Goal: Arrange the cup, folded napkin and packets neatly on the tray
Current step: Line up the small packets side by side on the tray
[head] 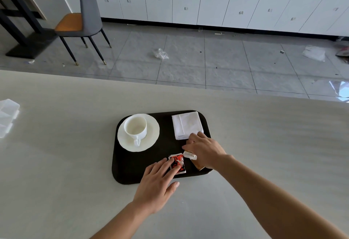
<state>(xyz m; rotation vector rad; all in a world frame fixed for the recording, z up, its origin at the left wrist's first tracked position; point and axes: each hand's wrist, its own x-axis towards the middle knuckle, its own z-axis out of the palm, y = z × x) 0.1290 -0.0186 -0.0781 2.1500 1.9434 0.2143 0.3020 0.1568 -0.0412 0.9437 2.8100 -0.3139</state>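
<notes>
A black tray (132, 170) lies on the pale table. At its left, a white cup (135, 126) stands on a white saucer (151, 140), handle toward me. A folded white napkin (187, 124) lies at the tray's far right. My left hand (156, 180) presses straight fingers on a red, black and white packet (179, 163) near the tray's front edge. My right hand (204, 150) grips a white printed packet (189, 154), and a brown packet (198, 165) shows under its palm. The right hand's fingertips lie by the napkin's near corner.
The pale table (56, 144) stretches wide on both sides of the tray. A clear plastic box (7, 116) sits at the table's left edge. Beyond the far edge are a tiled floor with litter, a grey and orange chair (81, 21) and white cabinets.
</notes>
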